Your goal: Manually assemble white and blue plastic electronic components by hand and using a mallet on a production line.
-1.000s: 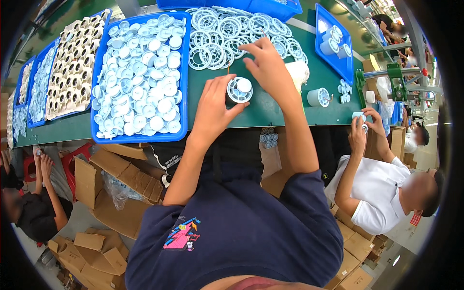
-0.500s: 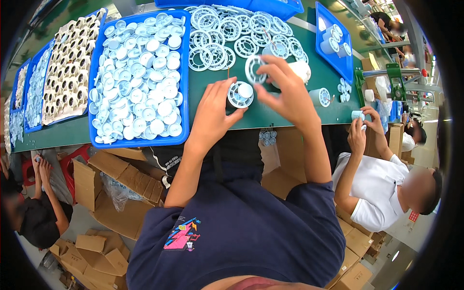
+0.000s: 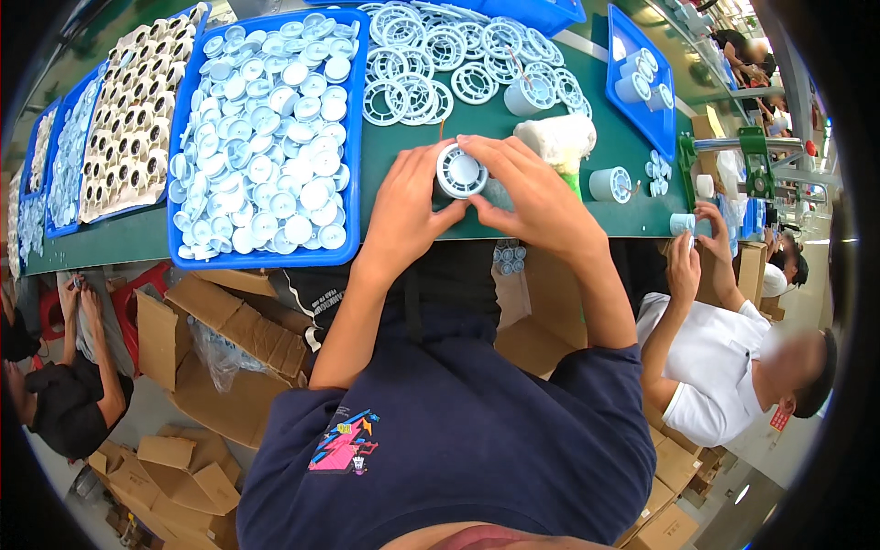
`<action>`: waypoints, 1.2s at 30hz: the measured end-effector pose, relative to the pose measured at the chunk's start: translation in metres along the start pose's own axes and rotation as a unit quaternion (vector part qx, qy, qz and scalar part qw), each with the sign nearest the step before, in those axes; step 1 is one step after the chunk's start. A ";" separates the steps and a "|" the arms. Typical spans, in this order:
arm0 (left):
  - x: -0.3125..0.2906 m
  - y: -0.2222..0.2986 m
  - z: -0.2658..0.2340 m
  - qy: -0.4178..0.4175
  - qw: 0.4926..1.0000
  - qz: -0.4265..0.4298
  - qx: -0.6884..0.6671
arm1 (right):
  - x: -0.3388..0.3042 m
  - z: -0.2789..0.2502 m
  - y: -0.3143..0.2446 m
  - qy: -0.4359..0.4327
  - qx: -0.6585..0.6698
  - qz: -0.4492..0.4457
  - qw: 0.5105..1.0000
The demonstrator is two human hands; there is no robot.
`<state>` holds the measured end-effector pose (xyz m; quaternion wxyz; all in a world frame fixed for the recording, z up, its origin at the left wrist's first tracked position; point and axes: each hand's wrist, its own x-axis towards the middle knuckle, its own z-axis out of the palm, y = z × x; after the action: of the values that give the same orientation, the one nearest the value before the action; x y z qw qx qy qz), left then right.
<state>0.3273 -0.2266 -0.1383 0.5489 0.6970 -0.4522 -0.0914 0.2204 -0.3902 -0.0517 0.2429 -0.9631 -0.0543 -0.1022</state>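
Note:
Between my hands is a light-blue round housing (image 3: 461,172), its slotted ring face turned up and a plain disc in its middle. My left hand (image 3: 408,197) wraps round its left side. My right hand (image 3: 524,191) is closed on its right side, fingers on the upper rim and thumb near the lower edge. A thin orange-brown wire stands up by the left fingertips. The housing's body below the rim is mostly hidden. Beyond it lie loose light-blue rings (image 3: 475,84) and a similar cup with a wire (image 3: 530,94).
A blue tray (image 3: 357,174) heaped with light-blue caps stands left. To the right are a white roll (image 3: 556,137), another wired cup (image 3: 610,184), small light-blue parts (image 3: 658,174) and a blue tray of cups (image 3: 668,128). A green clamp (image 3: 755,156) and a co-worker (image 3: 710,357) are farther right.
My right hand has brought a loose slotted ring down and left onto the housing in my left hand. Both hands now grip the housing. The view has shifted slightly.

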 end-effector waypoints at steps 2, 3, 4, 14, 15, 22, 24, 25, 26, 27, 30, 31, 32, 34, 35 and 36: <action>-0.001 -0.001 0.000 -0.003 1.000 -0.008 0.000 | -0.001 -0.002 -0.001 -0.006 0.003 -0.004 1.000; -0.002 -0.001 0.000 -0.008 1.000 -0.015 -0.002 | -0.002 -0.002 -0.001 -0.011 0.004 -0.005 1.000; -0.002 -0.001 0.000 -0.008 1.000 -0.015 -0.002 | -0.001 -0.002 -0.002 -0.012 0.004 -0.005 1.000; -0.001 0.000 0.001 -0.002 1.000 -0.011 0.008 | -0.001 -0.002 0.001 -0.025 0.010 -0.004 1.000; -0.001 -0.001 0.001 -0.003 1.000 -0.011 0.009 | -0.001 -0.003 0.002 -0.029 0.016 0.001 0.999; -0.001 -0.001 -0.001 -0.007 1.000 -0.015 0.016 | 0.004 -0.011 0.004 -0.067 -0.008 -0.022 0.997; -0.001 -0.001 -0.001 -0.011 1.000 -0.019 0.011 | 0.004 -0.011 0.005 -0.077 -0.012 -0.022 0.997; -0.001 -0.001 -0.001 -0.010 1.000 -0.019 0.012 | 0.004 -0.012 0.005 -0.077 -0.012 -0.023 0.997; -0.001 -0.002 0.000 -0.008 1.000 -0.009 0.014 | 0.005 -0.013 0.004 -0.077 -0.008 -0.011 0.997; -0.001 -0.003 0.000 -0.006 1.000 0.001 0.017 | 0.006 -0.014 0.003 -0.076 -0.004 0.001 0.997; 0.000 -0.001 -0.001 -0.012 1.000 -0.001 0.010 | 0.006 -0.017 0.004 -0.073 0.003 0.002 0.997; 0.000 -0.001 -0.001 -0.011 1.000 -0.001 0.012 | 0.006 -0.018 0.005 -0.074 0.004 0.001 0.997; 0.000 0.000 -0.002 -0.014 1.000 -0.008 0.012 | 0.006 -0.018 0.006 -0.078 -0.002 0.001 0.997; 0.000 0.000 -0.002 -0.018 1.000 -0.015 0.011 | 0.004 -0.017 0.008 -0.082 -0.008 0.003 0.997; 0.000 0.000 -0.002 -0.017 1.000 -0.012 0.013 | 0.003 -0.016 0.009 -0.083 -0.006 0.002 0.997; 0.000 0.000 -0.001 -0.016 1.000 -0.010 0.016 | 0.003 -0.016 0.010 -0.084 -0.003 0.001 0.996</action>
<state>0.3281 -0.2253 -0.1381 0.5297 0.7084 -0.4555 -0.1005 0.2218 -0.4060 -0.0419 0.2345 -0.9691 -0.0737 -0.0208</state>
